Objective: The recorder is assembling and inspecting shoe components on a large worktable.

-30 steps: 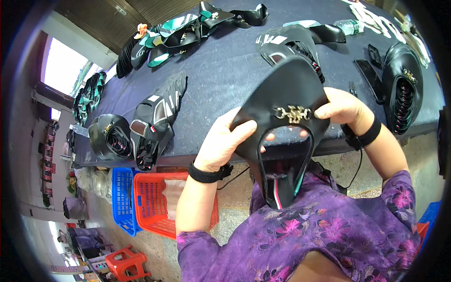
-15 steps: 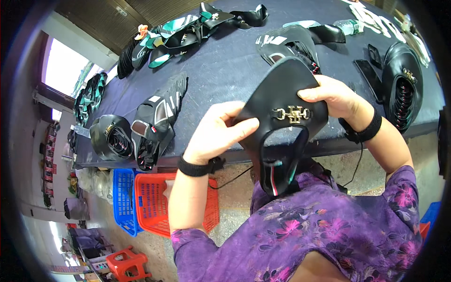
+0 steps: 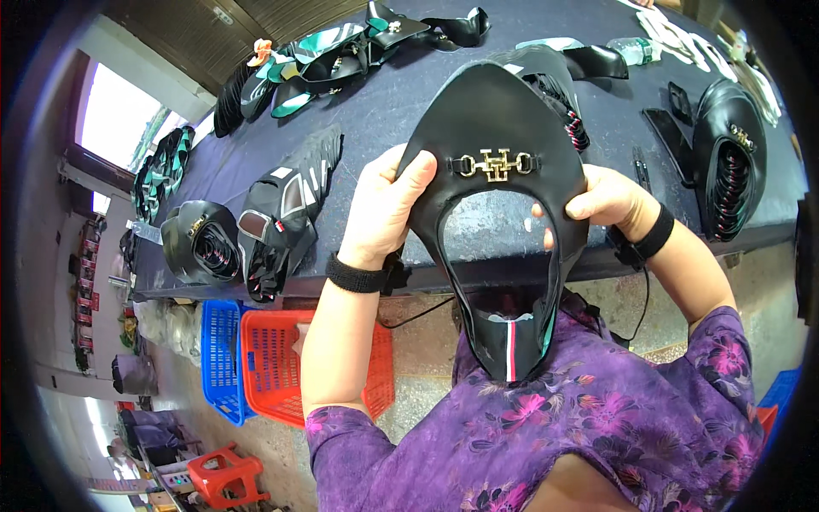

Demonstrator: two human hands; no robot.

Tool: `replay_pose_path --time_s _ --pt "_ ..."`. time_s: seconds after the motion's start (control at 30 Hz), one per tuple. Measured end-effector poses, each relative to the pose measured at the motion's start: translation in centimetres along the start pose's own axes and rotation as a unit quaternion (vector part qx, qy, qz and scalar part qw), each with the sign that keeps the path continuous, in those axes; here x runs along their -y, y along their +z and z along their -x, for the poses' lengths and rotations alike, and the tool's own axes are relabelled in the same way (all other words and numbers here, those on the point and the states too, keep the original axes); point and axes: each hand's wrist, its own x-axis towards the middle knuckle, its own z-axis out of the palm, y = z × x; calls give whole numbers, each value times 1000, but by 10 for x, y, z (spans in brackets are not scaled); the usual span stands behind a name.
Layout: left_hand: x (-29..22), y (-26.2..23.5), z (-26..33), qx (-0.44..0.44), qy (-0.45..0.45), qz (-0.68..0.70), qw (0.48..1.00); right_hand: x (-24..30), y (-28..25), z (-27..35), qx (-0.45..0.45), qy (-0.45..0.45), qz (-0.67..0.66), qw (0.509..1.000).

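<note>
Left hand [image 3: 386, 203] and right hand [image 3: 611, 201] grip opposite sides of black shoe upper [image 3: 486, 111], gold metal ornament [image 3: 495, 165] facing up; stacked uppers [image 3: 725, 119] on desk [image 3: 388, 107].

White glare at the left window [image 3: 118, 118] (dark, bowed picture edges).

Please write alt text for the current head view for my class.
A person's left hand and right hand hold a black shoe upper with a gold-coloured ornament at a dark table. Stacked uppers lie on it; a red basket and a blue basket stand below.
</note>
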Motion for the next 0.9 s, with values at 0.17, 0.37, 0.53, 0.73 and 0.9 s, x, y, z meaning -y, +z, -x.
replay_pose_path --time_s 0.17,0.37,0.53,0.73,0.9 --pt "20 1 7 -72 -10 -40 997 0 2 3 -63 15 28 997" --pt "7 3 15 -54 73 -12 996 20 2 -2 -42 -21 61 997" --pt "-56 -24 20 108 316 -273 902 75 54 -13 -30 -249 670 698" --pt "26 -30 39 142 255 -725 623 -10 8 -35 12 -200 893 403" --pt "70 -18 49 195 177 -717 645 -43 -15 -32 34 -166 901 399"
